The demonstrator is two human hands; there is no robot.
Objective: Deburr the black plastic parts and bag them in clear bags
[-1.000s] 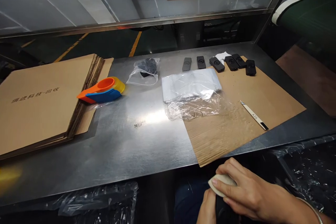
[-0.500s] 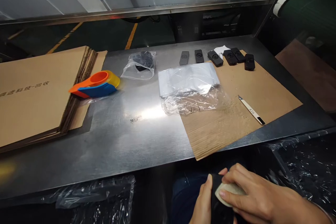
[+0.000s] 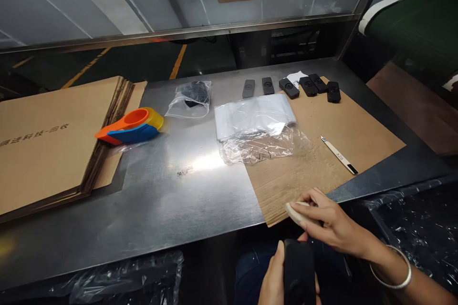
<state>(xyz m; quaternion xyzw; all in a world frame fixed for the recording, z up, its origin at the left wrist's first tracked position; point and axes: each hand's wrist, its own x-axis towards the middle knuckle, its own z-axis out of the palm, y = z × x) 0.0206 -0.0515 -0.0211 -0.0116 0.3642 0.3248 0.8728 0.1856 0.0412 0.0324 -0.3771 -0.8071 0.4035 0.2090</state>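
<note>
My left hand [image 3: 274, 279] grips a flat black rectangular device [image 3: 299, 271] upright below the table's front edge. My right hand [image 3: 327, 221], with a bangle on its wrist, pinches a small off-white pad [image 3: 296, 213] just above the device, over the near corner of the brown cardboard sheet [image 3: 350, 128]. Several more black devices [image 3: 289, 87] lie in a row at the sheet's far edge.
A craft knife [image 3: 338, 154] lies on the cardboard sheet. Clear plastic bags [image 3: 255, 116] lie mid-table, and another bag [image 3: 189, 97] holds dark parts. An orange-and-blue tape dispenser [image 3: 130, 126] sits beside stacked flat cartons [image 3: 50, 138] at left. Black plastic wrap [image 3: 415, 219] hangs at right.
My right hand lifted the off-white pad off the black device and up toward the cardboard's near corner. The device in my left hand now shows clear of the pad.
</note>
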